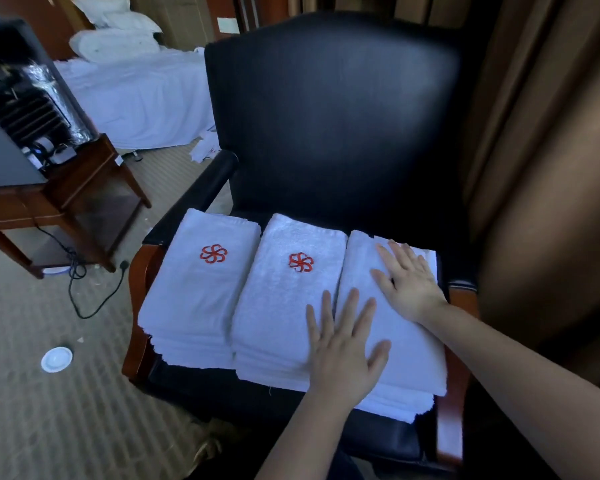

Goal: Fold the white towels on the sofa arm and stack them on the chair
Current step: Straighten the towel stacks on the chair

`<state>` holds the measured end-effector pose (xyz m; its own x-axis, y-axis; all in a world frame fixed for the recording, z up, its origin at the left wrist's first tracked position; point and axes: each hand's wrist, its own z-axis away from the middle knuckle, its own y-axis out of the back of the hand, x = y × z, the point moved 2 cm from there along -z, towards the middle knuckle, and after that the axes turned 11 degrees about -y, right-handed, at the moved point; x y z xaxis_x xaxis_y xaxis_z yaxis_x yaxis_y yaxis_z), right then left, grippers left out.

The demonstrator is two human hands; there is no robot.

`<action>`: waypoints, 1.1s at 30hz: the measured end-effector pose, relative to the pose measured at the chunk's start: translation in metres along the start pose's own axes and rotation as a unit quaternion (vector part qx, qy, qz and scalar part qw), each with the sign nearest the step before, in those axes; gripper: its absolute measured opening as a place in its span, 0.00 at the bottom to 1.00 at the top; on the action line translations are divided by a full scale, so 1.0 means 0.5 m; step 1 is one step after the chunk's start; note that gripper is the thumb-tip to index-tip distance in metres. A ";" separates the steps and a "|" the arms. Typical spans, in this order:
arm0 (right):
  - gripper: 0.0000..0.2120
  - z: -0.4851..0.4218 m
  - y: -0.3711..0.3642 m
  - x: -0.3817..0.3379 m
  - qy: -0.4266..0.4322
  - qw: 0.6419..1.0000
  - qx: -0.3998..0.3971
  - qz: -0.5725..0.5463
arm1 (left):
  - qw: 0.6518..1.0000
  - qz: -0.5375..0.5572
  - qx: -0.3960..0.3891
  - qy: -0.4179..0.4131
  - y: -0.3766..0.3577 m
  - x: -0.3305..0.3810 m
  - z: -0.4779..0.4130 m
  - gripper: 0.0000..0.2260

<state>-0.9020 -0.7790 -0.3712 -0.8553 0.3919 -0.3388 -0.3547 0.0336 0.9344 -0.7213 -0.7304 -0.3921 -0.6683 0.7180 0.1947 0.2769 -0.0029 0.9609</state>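
Head view: three stacks of folded white towels lie side by side on the seat of a dark padded chair (pixel 326 116), filling it from one wooden armrest (pixel 140 268) to the other. The left stack (pixel 194 292) and the middle stack (pixel 278 306) each show a red flower-like emblem (pixel 213 253) on the top towel; the right stack (pixel 413 358) shows plain white on top. The stacks touch along their long edges. The right hand (pixel 409 282) lies flat, palm down, on the far part of the right stack, fingers straight and spread. The left hand (pixel 343 344) lies flat, palm down, nearer the front, across the seam between the middle and right stacks, fingers straight and spread, thumb out to the side. Neither hand grips anything. Brown curtains (pixel 534 133) hang to the right of the chair. To the left stands a wooden side table (pixel 66 192) bearing a dark appliance (pixel 4 150), with a black cable (pixel 90 303) trailing on the striped carpet (pixel 32 427) and a small round white object (pixel 56 359) nearby. Beyond is a bed (pixel 142 98) with white sheets and pillows (pixel 115 43)
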 end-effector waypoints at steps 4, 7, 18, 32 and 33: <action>0.28 -0.015 -0.024 -0.004 -0.010 0.999 0.002 0.042 | 1.000 0.013 0.002 0.015 -0.028 -0.011 -0.011 0.28; 0.28 -0.016 -0.030 -0.007 -0.009 0.999 0.007 0.053 | 1.000 0.019 -0.003 0.015 -0.031 -0.015 -0.011 0.28; 0.23 0.052 0.057 -0.170 0.088 0.991 0.083 -0.061 | 0.974 0.115 0.176 0.090 0.217 -0.221 0.052 0.15; 0.32 0.019 -0.112 -0.340 0.099 0.992 0.002 0.076 | 0.973 -0.016 -0.085 0.215 0.144 -0.462 0.052 0.24; 0.32 0.018 -0.115 -0.345 0.098 0.992 0.002 0.084 | 0.973 0.009 -0.084 0.213 0.148 -0.466 0.054 0.23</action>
<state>-0.7308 -0.8403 -0.3653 -0.9594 0.2058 -0.1928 -0.1998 -0.0136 0.9797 -0.5264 -0.8794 -0.3715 -0.8996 0.3634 0.2423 0.1993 -0.1522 0.9680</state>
